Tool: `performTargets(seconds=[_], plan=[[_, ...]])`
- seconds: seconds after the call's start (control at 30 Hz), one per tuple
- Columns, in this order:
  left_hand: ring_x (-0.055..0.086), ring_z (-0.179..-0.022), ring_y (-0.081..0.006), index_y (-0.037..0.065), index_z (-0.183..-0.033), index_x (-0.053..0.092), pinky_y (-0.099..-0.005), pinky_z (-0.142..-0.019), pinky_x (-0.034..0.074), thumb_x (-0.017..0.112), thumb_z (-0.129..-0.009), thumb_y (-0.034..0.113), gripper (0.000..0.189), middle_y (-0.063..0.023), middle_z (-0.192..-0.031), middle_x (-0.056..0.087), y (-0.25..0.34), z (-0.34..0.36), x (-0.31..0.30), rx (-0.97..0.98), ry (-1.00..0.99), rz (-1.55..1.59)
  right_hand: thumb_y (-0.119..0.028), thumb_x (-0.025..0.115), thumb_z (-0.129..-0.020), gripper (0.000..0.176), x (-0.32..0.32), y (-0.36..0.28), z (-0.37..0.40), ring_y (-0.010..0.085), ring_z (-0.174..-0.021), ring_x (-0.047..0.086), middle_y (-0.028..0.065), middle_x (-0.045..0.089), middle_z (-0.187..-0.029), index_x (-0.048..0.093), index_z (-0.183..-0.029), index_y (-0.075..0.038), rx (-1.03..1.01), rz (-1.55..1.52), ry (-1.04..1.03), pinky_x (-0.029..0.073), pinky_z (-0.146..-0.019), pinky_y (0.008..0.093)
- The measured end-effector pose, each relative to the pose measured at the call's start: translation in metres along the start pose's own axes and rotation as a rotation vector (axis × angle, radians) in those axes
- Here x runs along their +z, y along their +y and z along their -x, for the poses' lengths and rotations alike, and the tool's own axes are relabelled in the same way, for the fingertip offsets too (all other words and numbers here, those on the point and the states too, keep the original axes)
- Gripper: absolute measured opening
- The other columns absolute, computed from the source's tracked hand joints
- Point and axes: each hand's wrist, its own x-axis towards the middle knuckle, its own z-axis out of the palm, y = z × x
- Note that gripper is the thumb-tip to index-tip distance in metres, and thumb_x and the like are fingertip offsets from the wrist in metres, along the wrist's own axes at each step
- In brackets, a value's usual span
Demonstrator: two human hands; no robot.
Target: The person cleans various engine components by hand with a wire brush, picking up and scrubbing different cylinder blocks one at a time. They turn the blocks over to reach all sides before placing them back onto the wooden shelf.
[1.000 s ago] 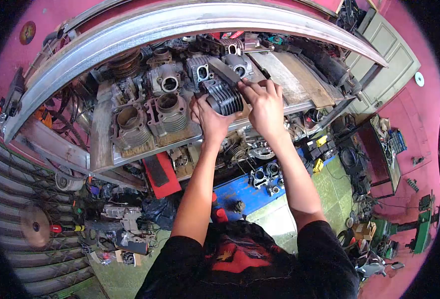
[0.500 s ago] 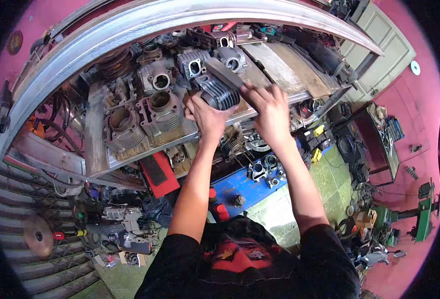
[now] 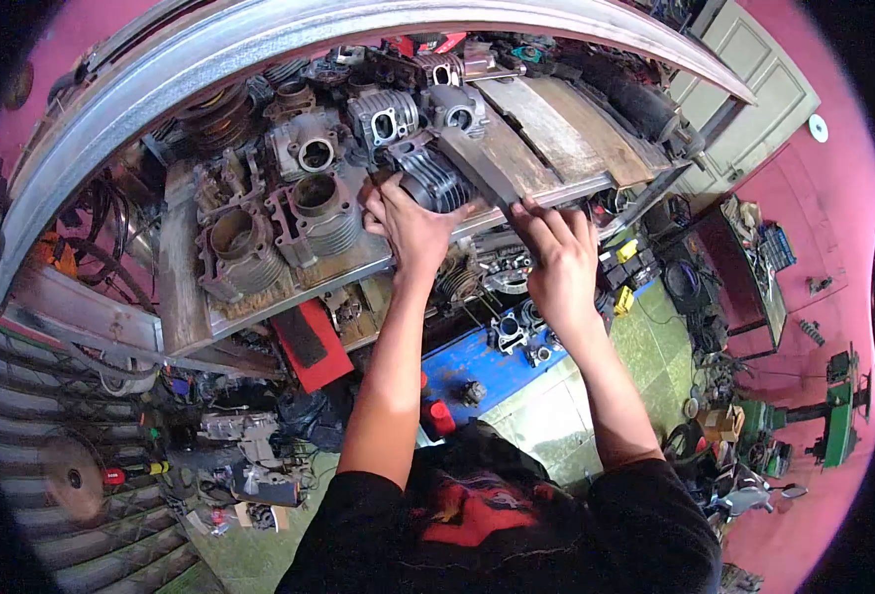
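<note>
My left hand is closed around a finned engine cylinder near the front edge of the wooden shelf. Its cooling fins face right, and my palm covers part of its near side. In my right hand is a long, flat, dark metal file, fingers wrapped over its near end. The file slants up and left, its far end overlapping the cylinder's upper right side in this view. Just left of my left hand stands another cylinder with its round bore facing up.
More cylinders and a cylinder with an oval port crowd the shelf. A metal frame beam arches across the top. Below the shelf are a red box, a blue board with engine parts, and a green-tiled floor.
My right hand has moved right and down, drawing the file back along the cylinder's side. My left hand keeps its grip on the cylinder. The whole view has shifted slightly.
</note>
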Motion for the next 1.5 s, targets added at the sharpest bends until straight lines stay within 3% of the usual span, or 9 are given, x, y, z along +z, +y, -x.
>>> performTargets(seconds=[0.1, 0.27, 0.43, 0.57, 0.77, 1.03, 1.1, 1.37, 1.5], plan=[[0.041, -0.136, -0.0405, 0.002, -0.135, 0.045, -0.0577, -0.109, 0.028, 0.105, -0.055, 0.039, 0.106, -0.0225, -0.135, 0.057, -0.001, -0.002, 0.002, -0.019, -0.026, 0.041, 0.003, 0.068, -0.071, 0.064, 0.019, -0.005, -0.034, 0.0334, -0.113, 0.060, 0.0042, 0.071, -0.130, 0.072, -0.133, -0.013, 0.016, -0.007, 0.002, 0.047, -0.099, 0.0463], [0.041, -0.135, -0.0407, 0.003, -0.135, 0.045, -0.0586, -0.108, 0.029, 0.105, -0.054, 0.040, 0.107, -0.0217, -0.134, 0.056, -0.006, -0.006, 0.009, -0.012, -0.012, 0.037, 0.005, 0.067, -0.066, 0.070, 0.045, 0.001, -0.065, 0.0335, -0.112, 0.060, 0.0058, 0.070, -0.131, 0.071, -0.134, -0.011, -0.007, -0.048, 0.027, 0.047, -0.098, 0.0468], [0.040, -0.134, -0.0411, 0.001, -0.134, 0.045, -0.0581, -0.108, 0.027, 0.105, -0.053, 0.045, 0.110, -0.0227, -0.134, 0.056, -0.010, -0.002, 0.006, 0.049, 0.000, 0.064, 0.009, 0.064, -0.063, 0.079, 0.007, -0.006, 0.021, 0.0326, -0.111, 0.061, 0.0081, 0.069, -0.139, 0.070, -0.139, -0.010, 0.014, -0.042, 0.009, 0.048, -0.097, 0.0460], [0.042, -0.134, -0.0407, 0.000, -0.134, 0.045, -0.0579, -0.108, 0.025, 0.105, -0.052, 0.048, 0.112, -0.0230, -0.132, 0.058, -0.014, 0.001, 0.010, 0.092, 0.041, 0.033, 0.009, 0.065, -0.063, 0.080, 0.006, 0.001, 0.015, 0.0325, -0.115, 0.060, 0.0042, 0.069, -0.140, 0.070, -0.139, -0.014, -0.009, 0.016, 0.001, 0.047, -0.097, 0.0457], [0.041, -0.135, -0.0412, 0.000, -0.133, 0.047, -0.0584, -0.108, 0.026, 0.102, -0.052, 0.058, 0.113, -0.0254, -0.136, 0.056, -0.016, -0.002, 0.012, 0.065, 0.048, 0.051, 0.001, 0.069, -0.072, 0.061, 0.034, -0.006, -0.073, 0.0304, -0.118, 0.060, 0.0032, 0.070, -0.135, 0.073, -0.131, -0.013, -0.297, 0.058, 0.011, 0.047, -0.103, 0.0437], [0.041, -0.136, -0.0416, 0.000, -0.136, 0.045, -0.0594, -0.110, 0.024, 0.102, -0.055, 0.054, 0.113, -0.0243, -0.134, 0.057, -0.010, -0.002, 0.006, 0.016, 0.018, 0.039, 0.007, 0.065, -0.066, 0.074, -0.003, 0.002, -0.013, 0.0311, -0.113, 0.061, 0.0018, 0.070, -0.135, 0.072, -0.137, -0.014, -0.173, 0.003, -0.047, 0.049, -0.099, 0.0452], [0.041, -0.134, -0.0425, -0.003, -0.134, 0.045, -0.0596, -0.106, 0.029, 0.102, -0.049, 0.060, 0.120, -0.0257, -0.133, 0.056, -0.012, -0.003, 0.008, 0.058, 0.009, 0.076, 0.007, 0.065, -0.067, 0.074, -0.011, 0.002, 0.000, 0.0304, -0.112, 0.062, 0.0011, 0.071, -0.134, 0.072, -0.138, -0.014, -0.151, 0.012, -0.043, 0.049, -0.097, 0.0449], [0.040, -0.137, -0.0431, -0.003, -0.134, 0.045, -0.0616, -0.108, 0.026, 0.099, -0.052, 0.061, 0.118, -0.0259, -0.137, 0.057, -0.015, -0.002, 0.009, 0.084, 0.017, 0.071, 0.003, 0.068, -0.068, 0.067, 0.039, -0.016, -0.074, 0.0307, -0.117, 0.060, 0.0021, 0.068, -0.137, 0.071, -0.133, -0.011, -0.298, 0.090, -0.024, 0.048, -0.101, 0.0436], [0.040, -0.137, -0.0424, -0.003, -0.134, 0.046, -0.0615, -0.108, 0.026, 0.102, -0.052, 0.053, 0.113, -0.0249, -0.135, 0.057, -0.009, -0.002, 0.001, 0.077, 0.009, 0.089, 0.005, 0.067, -0.067, 0.068, 0.028, -0.010, -0.055, 0.0315, -0.116, 0.060, 0.0027, 0.069, -0.136, 0.071, -0.134, -0.011, -0.251, 0.036, -0.016, 0.048, -0.101, 0.0433]])
